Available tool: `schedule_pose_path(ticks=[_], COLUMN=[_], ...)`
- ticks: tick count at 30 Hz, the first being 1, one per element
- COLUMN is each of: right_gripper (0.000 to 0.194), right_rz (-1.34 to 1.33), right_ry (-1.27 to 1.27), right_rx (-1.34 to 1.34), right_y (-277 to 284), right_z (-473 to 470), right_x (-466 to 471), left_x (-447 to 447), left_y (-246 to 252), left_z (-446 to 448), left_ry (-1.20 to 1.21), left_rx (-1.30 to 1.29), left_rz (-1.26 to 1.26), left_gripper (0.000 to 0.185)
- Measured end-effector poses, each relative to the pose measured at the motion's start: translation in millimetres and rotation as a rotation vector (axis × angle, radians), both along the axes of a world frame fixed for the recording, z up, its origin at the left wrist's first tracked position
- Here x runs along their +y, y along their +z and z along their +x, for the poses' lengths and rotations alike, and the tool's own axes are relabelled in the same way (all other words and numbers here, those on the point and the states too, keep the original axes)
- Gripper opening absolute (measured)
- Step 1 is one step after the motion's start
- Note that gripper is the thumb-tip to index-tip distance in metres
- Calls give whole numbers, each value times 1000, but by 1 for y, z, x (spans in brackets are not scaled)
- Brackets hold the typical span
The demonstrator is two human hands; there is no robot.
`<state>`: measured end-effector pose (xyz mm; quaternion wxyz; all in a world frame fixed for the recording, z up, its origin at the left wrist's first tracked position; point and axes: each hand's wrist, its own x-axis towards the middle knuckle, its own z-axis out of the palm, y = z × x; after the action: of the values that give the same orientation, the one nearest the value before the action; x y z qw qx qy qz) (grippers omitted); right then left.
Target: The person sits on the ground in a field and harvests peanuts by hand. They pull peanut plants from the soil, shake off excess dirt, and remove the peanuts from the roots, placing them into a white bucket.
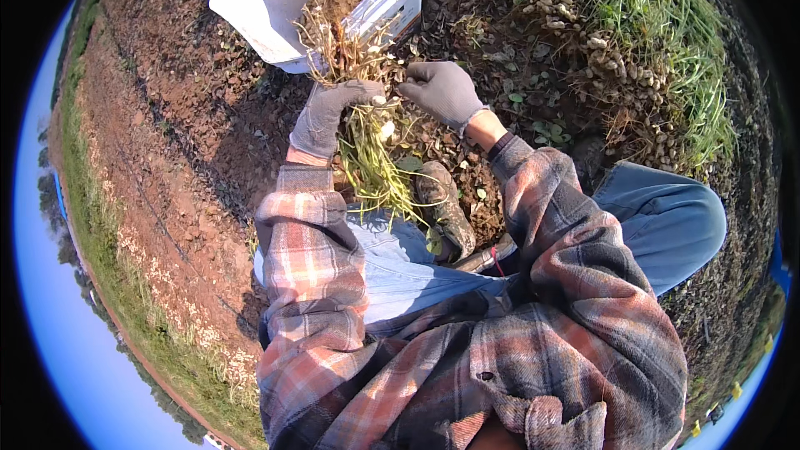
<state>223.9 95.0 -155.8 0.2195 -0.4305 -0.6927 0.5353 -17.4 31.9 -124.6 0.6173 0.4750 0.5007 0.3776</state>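
My left hand, in a grey knit glove, grips a pulled peanut plant where its stems meet the roots. Its leafy green stems hang toward my lap, and its tangled roots with a few pale pods point up at the bin. My right hand, gloved alike, is just right of the roots with its fingers curled in; whether a pod is between the fingertips cannot be told. A white plastic bin lies beyond my left hand, with soil and dry root bits inside.
Pulled peanut plants with many pods lie in a row at the upper right. Leaf litter and reddish soil surround me. My jeans-clad knee is bent at the right, and a camouflage-patterned shoe is below my hands.
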Motion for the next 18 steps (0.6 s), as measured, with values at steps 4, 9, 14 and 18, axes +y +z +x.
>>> schedule_pose_path(ticks=[4, 9, 14, 18], right_gripper=[15, 24, 25, 31], right_rz=[-929, -93, 443, 202], right_ry=[7, 76, 329, 153], right_rx=[858, 586, -68, 310], right_y=[6, 26, 32, 14], right_z=[19, 17, -10, -9], right_x=[-9, -27, -49, -47], left_x=[6, 8, 4, 12], left_y=[-9, -20, -29, -63], left_z=[-21, -28, -37, -52], left_ry=[54, 141, 149, 33], left_rx=[-513, -462, -305, -255], left_rz=[-263, -321, -159, -59], left_gripper=[33, 19, 20, 26])
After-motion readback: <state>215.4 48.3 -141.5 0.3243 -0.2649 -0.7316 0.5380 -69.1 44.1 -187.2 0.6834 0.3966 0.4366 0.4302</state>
